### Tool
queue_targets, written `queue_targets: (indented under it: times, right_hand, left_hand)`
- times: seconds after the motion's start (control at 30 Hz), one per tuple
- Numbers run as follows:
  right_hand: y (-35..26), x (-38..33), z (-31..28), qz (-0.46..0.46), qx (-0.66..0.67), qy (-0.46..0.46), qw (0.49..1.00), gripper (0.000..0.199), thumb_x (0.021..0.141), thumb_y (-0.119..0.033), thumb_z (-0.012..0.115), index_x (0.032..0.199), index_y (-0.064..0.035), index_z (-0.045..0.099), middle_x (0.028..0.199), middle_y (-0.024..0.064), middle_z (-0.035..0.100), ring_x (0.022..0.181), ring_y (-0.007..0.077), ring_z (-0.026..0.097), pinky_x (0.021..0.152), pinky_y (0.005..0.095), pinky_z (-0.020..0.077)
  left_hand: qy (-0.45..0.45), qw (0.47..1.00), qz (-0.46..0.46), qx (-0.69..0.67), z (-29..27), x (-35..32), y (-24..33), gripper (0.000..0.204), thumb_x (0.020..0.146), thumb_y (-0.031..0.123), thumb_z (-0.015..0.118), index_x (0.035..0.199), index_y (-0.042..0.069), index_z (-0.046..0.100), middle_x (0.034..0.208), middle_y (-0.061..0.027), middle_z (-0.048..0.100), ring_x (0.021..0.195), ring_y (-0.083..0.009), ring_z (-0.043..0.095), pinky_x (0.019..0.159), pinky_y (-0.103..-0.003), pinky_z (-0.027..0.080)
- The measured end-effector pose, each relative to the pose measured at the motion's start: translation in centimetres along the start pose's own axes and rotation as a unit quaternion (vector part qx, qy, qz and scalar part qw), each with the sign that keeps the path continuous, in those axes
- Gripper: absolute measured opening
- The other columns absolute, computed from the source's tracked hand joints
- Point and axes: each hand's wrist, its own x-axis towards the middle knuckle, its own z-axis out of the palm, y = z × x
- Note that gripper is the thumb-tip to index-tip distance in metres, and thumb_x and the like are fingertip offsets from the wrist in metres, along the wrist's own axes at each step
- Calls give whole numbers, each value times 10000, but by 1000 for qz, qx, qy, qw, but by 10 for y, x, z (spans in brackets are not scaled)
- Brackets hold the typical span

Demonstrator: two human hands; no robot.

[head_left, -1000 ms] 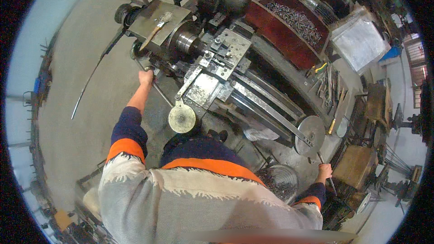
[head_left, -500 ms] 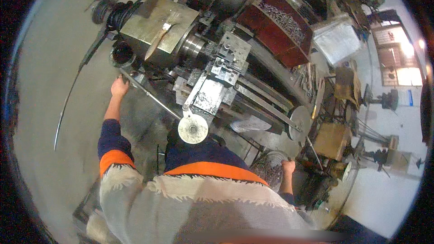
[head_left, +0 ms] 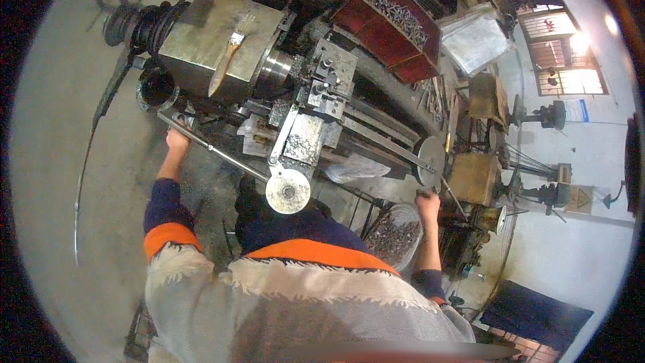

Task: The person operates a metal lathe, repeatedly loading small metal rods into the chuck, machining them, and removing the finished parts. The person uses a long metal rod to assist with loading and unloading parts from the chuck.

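Note:
In front of me stands a small metal lathe with a boxy headstock and a shiny round chuck. My left hand is at the near side below the headstock, its fingers closed and partly hidden beside a long metal rod. What they grip is unclear. At the right, my right hand is closed in a fist just below the round handwheel, near its slanting lever. Something small and dark shows at its fingertips. A pale disc-shaped wheel sits close to my waist.
A wooden-handled brush lies on the headstock. Behind the lathe is a dark red bin of small metal pieces. A round basket of metal pieces stands below my right hand. A thin dark bar slopes down at the left.
My right hand has moved forward, closer to the handwheel. My left hand stays by the rod's end. The whole view has shifted, so the lathe appears further left.

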Motion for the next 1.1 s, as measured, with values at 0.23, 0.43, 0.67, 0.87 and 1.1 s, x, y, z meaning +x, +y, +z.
queue_targets:
  times: [0.23,0.43,0.67,0.87,1.1]
  right_hand:
    - [-226,74,-19,-344,72,-74,933,323,593,-94,581,904,-17,620,869,169,615,807,287,594,762,330,458]
    - [-365,81,23,-657,-22,-86,749,307,555,-157,582,841,-52,625,1015,149,559,946,315,517,803,366,428]
    - [-415,64,44,-541,-312,-255,739,291,546,-187,565,788,-41,631,719,150,601,729,316,580,648,397,463]
    - [-419,76,54,-534,-102,-264,797,356,561,-176,572,905,-124,647,924,153,605,840,296,580,729,345,464]
    - [-394,71,35,-540,-43,-165,824,328,568,-125,568,878,-42,634,968,139,590,863,285,569,747,292,444]
  left_hand:
    - [-67,997,-10,22,-10,4,-46,297,729,262,555,939,52,555,905,-173,600,860,-329,571,760,-414,446]
    - [-3,998,37,-59,-36,-35,-42,321,753,245,560,998,40,540,879,-176,603,790,-319,590,716,-407,452]
    - [29,971,-52,-233,-88,-134,-98,286,763,159,574,986,-18,547,705,-130,604,540,-184,583,524,-306,462]
    - [-23,927,-169,-334,-74,-189,-141,164,777,87,536,897,-23,559,655,-106,590,506,-166,558,433,-294,433]
    - [-17,911,-196,-363,-68,-201,-136,160,779,91,534,875,-35,552,596,-80,556,463,-149,526,398,-274,411]
